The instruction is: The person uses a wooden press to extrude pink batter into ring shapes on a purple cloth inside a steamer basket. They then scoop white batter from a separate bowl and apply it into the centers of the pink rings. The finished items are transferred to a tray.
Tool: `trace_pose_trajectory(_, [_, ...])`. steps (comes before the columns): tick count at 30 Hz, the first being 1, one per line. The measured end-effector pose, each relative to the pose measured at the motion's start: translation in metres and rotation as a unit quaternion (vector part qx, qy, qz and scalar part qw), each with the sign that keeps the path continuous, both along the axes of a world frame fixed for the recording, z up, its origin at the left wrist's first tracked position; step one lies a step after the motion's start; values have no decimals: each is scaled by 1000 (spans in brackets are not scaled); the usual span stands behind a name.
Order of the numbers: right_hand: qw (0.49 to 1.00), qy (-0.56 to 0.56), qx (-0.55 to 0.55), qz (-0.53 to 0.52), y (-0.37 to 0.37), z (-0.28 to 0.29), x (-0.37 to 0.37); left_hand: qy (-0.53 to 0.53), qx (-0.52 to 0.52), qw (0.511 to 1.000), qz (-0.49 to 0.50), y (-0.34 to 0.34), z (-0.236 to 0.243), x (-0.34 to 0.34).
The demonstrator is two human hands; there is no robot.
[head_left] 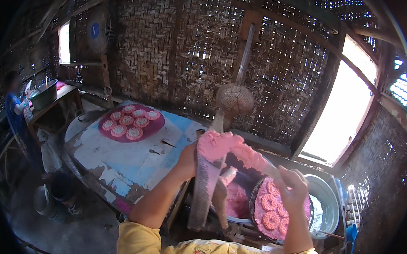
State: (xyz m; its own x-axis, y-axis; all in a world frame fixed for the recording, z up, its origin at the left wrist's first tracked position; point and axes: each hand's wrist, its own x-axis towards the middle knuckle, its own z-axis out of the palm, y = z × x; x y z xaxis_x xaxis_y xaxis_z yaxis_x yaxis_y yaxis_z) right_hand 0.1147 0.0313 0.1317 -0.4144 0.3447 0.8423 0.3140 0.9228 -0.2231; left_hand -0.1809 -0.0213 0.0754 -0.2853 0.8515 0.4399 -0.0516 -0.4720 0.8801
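Observation:
Pink dough [216, 145] is heaped on the top end of an upright, worn wooden board [203, 191] in front of me. My left hand [187, 162] grips the board's left edge near the top, its fingertips hidden behind the wood. In my right hand [293, 184] is a flat spatula [272, 171], its far part coated with pink dough that reaches across to the heap. More pink dough [236, 200] lies in a basin below, partly covered by the board. Under my right forearm, several pink dough rings [271, 221] sit on a round pink-covered tray [261, 192].
A table with a peeling blue-white top [122, 161] stands left, bearing a purple round sheet [153, 129] with several rings. A large bucket [330, 198] stands right. A woven bamboo wall [162, 51] rises behind. At far left a person [16, 109] stands by a dark basin [46, 96].

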Motion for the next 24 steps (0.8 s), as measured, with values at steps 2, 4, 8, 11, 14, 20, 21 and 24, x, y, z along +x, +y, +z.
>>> trace_pose_trajectory(2, [969,89,-220,62,-3,-11,-9,96,-36,994,37,6,3,10])
trace_pose_trajectory(4, [911,143,-369,119,-8,-18,-18,191,-32,979,67,11,3,21])
trace_pose_trajectory(8, [850,118,-473,202,-17,-31,-28,193,80,977,38,13,-1,28])
trace_pose_trajectory(11, [878,52,-453,147,-17,-34,-8,64,-37,996,56,7,4,12])
trace_pose_trajectory(14, [904,42,-420,73,-12,-24,19,84,85,989,83,5,18,-6])
trace_pose_trajectory(20, [992,96,18,-75,2,-7,-14,321,62,937,123,15,12,21])
trace_pose_trajectory(21, [986,15,116,-122,3,-6,-22,293,26,949,118,19,8,23])
trace_pose_trajectory(24, [984,-9,154,-84,-5,-11,-32,91,19,996,0,27,-6,11])
